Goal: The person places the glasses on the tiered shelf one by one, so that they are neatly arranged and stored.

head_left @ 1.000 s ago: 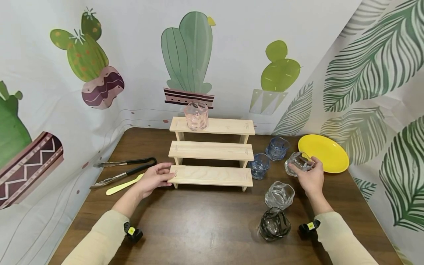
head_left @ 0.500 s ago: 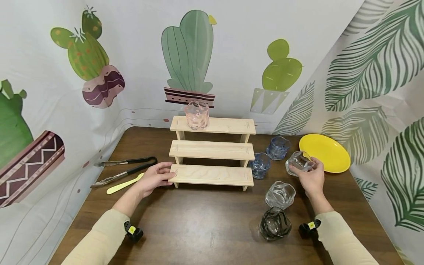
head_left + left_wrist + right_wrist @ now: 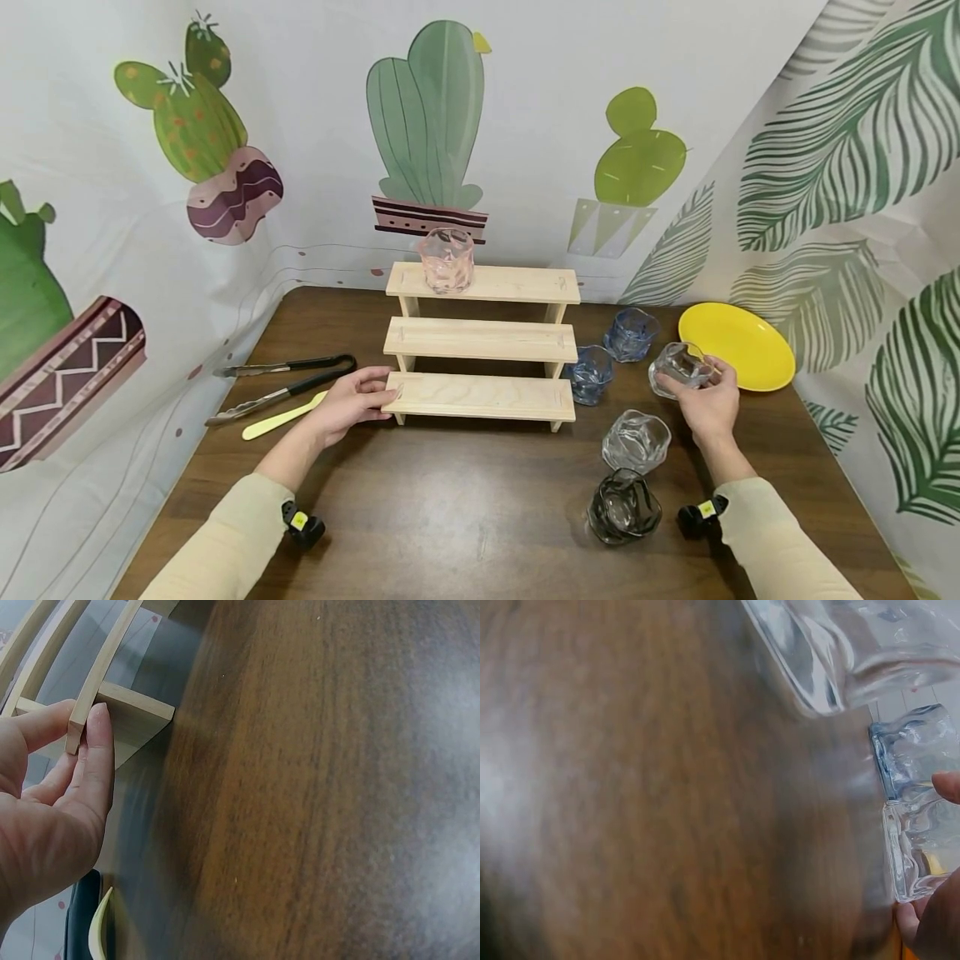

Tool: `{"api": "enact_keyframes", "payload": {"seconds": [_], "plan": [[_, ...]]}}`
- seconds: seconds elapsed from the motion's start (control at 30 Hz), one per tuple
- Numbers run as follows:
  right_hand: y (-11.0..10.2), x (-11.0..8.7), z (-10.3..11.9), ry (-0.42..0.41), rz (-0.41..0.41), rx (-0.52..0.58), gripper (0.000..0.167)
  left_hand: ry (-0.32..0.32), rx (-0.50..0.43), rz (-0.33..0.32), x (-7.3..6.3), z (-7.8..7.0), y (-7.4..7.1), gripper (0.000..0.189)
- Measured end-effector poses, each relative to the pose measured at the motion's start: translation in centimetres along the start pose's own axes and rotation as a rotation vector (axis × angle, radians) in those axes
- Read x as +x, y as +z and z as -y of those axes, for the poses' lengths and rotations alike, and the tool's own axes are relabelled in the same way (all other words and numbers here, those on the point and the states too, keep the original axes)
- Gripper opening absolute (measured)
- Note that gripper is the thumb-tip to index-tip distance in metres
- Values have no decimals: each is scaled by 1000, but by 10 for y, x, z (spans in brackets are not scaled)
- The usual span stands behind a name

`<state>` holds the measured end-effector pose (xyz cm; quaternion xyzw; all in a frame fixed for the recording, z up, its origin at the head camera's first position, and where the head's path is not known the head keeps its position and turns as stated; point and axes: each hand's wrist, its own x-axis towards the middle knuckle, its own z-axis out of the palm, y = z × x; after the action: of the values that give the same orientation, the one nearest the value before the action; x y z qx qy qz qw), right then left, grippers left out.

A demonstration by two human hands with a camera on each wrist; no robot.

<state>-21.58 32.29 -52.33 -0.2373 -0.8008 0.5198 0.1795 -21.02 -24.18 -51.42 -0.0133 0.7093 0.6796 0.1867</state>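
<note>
A three-step wooden shelf [image 3: 480,396] stands in the middle of the table. My left hand [image 3: 349,410] pinches the left end of its lowest board; the left wrist view has the thumb on one side of the board's end [image 3: 79,724] and fingers on the other. On the top board, towards the left, sits a pink glass [image 3: 447,265]. My right hand [image 3: 709,407] holds a clear glass [image 3: 675,371] between thumb and fingers at the right of the table. In the right wrist view this clear glass [image 3: 915,851] appears upright, near or on the tabletop; exact contact is unclear.
Two blue glasses [image 3: 631,335] stand right of the shelf. Nearer me are another clear glass [image 3: 636,443] and a dark grey glass [image 3: 624,508]. A yellow plate [image 3: 750,350] lies at the back right. Black-handled tongs [image 3: 300,387] and a pale yellow utensil [image 3: 281,418] lie left.
</note>
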Motion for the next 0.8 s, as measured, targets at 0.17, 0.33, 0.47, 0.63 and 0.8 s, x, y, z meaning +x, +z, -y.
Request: {"api": "enact_keyframes", "payload": {"seconds": [0.17, 0.33, 0.47, 0.63, 0.8], "plan": [[-6, -2, 4, 12, 5, -25, 90, -1, 5, 7, -1, 0, -1, 63], [-13, -4, 17, -10, 2, 6, 87, 3, 12, 8, -2, 0, -2, 63], [-19, -4, 30, -39, -3, 2, 85, 1, 11, 7, -2, -1, -1, 63], [-27, -1, 48, -93, -7, 11, 85, 2, 11, 9, -2, -2, -1, 63], [-33, 4, 69, -182, -12, 35, 82, 3, 14, 12, -3, -2, 0, 62]]}}
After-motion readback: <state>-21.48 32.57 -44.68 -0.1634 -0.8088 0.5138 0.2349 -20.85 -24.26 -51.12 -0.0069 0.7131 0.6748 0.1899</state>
